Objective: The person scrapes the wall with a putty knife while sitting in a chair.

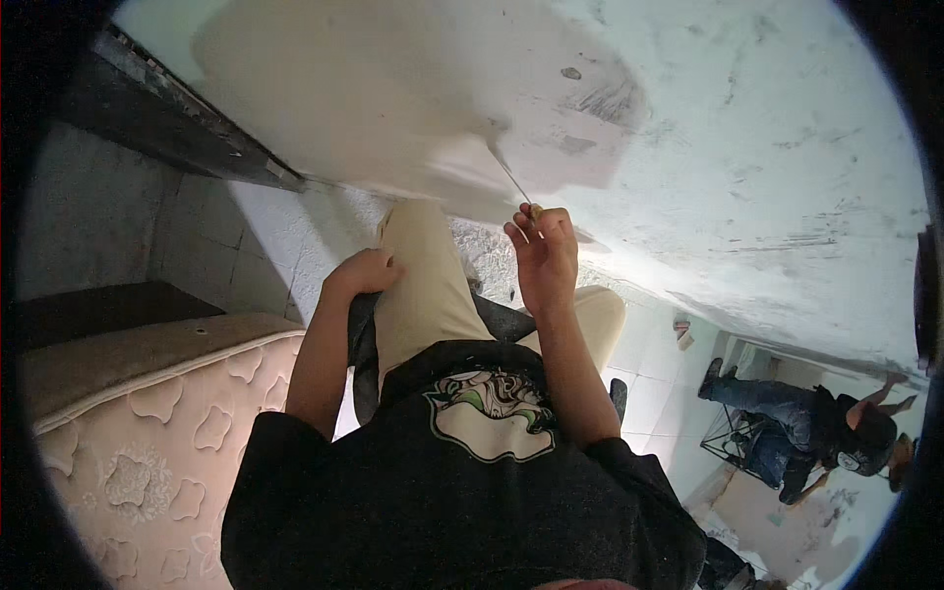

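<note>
My right hand point(547, 258) is raised before the wall, its thumb and fingers pinching a thin stick-like tool point(511, 181). The tool's slender pale shaft slants up and left, its far end close to or touching a dark spot on the wall; I cannot make out its exact kind. On my left thigh, near the knee, rests my left hand point(362, 271), fingers curled in and nothing visible in it. The plastered wall point(728, 128) is pale, with a smoother greyish-beige patch point(393, 98) in front of me and dark scuffs at its upper right.
A quilted beige mattress point(147, 472) stands at my left. Beyond it, a dark board point(197, 118) juts from the wall. Rough debris point(487, 256) lies along the wall's foot between my knees. Far right, another person point(806, 423) sits on a metal-framed seat point(726, 447) facing the wall.
</note>
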Available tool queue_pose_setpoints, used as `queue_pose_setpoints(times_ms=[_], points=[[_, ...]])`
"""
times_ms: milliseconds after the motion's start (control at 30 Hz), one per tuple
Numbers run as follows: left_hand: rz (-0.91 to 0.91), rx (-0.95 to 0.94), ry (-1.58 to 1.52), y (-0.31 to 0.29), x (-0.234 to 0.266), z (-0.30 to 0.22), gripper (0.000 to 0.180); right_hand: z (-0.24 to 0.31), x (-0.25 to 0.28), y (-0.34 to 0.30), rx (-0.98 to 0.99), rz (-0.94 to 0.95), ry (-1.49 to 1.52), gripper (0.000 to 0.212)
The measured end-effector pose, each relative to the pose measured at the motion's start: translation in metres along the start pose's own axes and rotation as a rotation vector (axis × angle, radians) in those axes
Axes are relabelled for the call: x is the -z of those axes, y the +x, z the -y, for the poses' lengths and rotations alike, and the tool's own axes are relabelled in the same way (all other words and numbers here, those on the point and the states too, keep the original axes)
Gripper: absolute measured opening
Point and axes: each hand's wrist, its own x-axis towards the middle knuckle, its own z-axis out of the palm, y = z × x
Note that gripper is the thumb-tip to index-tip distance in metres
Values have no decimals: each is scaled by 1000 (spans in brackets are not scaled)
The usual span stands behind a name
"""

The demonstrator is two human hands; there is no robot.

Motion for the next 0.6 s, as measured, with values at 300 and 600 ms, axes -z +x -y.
queue_pose_setpoints(times_ms=[300, 600], points=[[-89, -60, -58, 0, -5, 5, 48, 13, 6, 12, -130, -22, 589, 36], [-54, 3, -104, -7, 2, -7, 48, 3, 17, 22, -34, 134, 498, 33]])
